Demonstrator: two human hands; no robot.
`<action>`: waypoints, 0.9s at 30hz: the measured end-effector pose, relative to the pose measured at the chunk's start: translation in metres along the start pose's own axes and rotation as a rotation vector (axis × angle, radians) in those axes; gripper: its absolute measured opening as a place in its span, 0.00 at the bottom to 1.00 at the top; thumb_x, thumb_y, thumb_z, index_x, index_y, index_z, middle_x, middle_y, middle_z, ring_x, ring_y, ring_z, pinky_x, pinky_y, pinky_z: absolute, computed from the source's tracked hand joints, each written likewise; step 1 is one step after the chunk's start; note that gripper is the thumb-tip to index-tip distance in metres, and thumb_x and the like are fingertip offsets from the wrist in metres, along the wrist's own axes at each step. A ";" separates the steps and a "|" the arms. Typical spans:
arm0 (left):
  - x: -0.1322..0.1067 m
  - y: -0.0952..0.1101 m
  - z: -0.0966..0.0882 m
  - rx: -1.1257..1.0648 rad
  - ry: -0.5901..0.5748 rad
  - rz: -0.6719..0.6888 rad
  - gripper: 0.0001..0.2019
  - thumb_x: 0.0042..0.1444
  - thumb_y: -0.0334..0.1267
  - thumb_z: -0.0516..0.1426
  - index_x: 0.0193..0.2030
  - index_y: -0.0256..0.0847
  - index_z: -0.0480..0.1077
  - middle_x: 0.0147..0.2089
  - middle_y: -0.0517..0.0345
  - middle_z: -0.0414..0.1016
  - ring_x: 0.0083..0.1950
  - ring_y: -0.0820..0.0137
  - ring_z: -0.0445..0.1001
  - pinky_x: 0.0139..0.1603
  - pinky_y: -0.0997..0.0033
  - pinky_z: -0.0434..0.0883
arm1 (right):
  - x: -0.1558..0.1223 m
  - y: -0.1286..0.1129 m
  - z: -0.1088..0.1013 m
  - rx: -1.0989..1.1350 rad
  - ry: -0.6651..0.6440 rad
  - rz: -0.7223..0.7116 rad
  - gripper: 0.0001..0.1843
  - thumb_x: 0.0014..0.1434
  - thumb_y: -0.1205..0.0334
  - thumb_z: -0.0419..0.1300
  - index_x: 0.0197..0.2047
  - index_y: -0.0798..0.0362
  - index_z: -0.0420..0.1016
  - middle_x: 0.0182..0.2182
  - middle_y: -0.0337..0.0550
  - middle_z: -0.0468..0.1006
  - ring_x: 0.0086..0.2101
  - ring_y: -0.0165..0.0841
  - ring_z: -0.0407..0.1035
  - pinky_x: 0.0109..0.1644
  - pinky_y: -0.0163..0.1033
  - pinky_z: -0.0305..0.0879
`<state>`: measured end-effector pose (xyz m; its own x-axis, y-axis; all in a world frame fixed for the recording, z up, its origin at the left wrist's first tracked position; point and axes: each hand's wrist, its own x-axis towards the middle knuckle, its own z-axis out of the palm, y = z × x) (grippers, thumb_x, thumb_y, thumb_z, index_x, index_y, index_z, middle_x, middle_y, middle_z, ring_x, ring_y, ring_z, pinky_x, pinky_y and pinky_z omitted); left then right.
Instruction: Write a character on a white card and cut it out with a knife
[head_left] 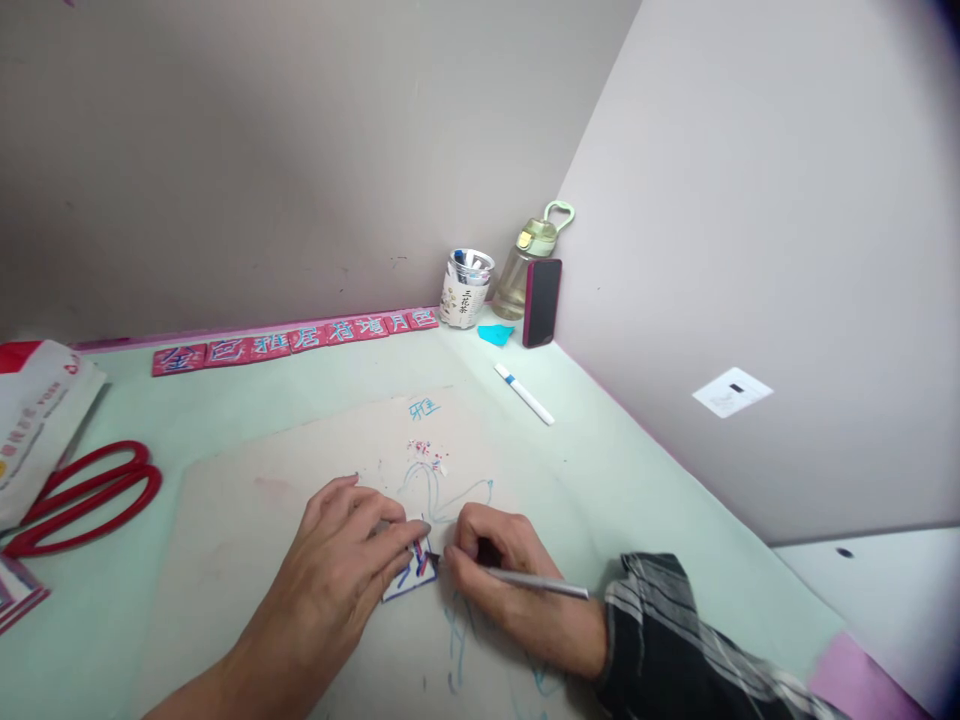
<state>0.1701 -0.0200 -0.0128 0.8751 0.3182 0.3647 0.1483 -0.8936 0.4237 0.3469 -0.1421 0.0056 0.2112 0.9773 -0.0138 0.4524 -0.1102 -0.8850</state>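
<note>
A beige board (247, 520) with blue and red scribbles lies on the pale green desk (615, 470). On it sits a small white card (412, 580) with blue and red marks. My left hand (341, 560) lies flat with its fingers pressing down on the card. My right hand (502, 580), in a dark plaid sleeve, pinches a thin silver pen (536, 582) whose tip meets the card's right edge.
Red scissors (82, 495) and a white bag (37, 420) lie at the left. A row of pink tiles (292, 338) lines the back wall. In the corner stand a cup of pens (465, 287), a bottle (525, 265), a phone (541, 302), with a white marker (523, 393) nearby.
</note>
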 end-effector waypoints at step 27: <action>0.015 -0.001 -0.015 -0.033 -0.061 -0.080 0.08 0.64 0.29 0.47 0.37 0.45 0.63 0.37 0.60 0.68 0.43 0.64 0.68 0.65 0.47 0.55 | 0.001 0.001 -0.001 -0.045 -0.010 -0.010 0.14 0.55 0.72 0.55 0.24 0.51 0.53 0.21 0.29 0.55 0.24 0.26 0.50 0.28 0.34 0.48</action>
<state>0.1765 -0.0095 0.0044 0.8877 0.3670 0.2779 0.2041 -0.8549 0.4770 0.3481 -0.1411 0.0050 0.1981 0.9801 -0.0102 0.4927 -0.1085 -0.8634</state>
